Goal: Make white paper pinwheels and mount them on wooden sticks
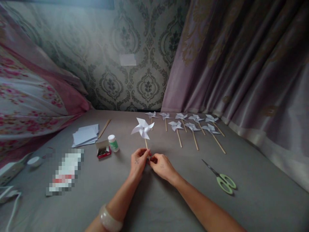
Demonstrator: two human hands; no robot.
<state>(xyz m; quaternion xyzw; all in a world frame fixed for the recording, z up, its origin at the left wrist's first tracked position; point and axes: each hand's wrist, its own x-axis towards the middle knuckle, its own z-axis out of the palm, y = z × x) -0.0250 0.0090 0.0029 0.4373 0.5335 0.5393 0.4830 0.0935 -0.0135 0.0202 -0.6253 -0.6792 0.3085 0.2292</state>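
Observation:
A white paper pinwheel (143, 128) on a thin wooden stick stands nearly upright in front of me. My left hand (138, 161) is closed around the stick, thumb and fingers pinching it below the paper blades. At the stick's lower end, my right hand (163, 166) is closed too, its fingertips on the stick beside my left hand. The very bottom of the stick is hidden by my fingers. Nearest to the hands on the left are a small red box (103, 150) of metal pins and a white bottle (113, 143) with a green label.
Several finished pinwheels (192, 127) lie in rows at the back right. Green-handled scissors (223, 180) lie at the right. Stacked white paper (85, 135) and wooden sticks (104, 128) are at the back left. A power strip (12, 170) and a blurred-out packet (66, 172) lie at the left.

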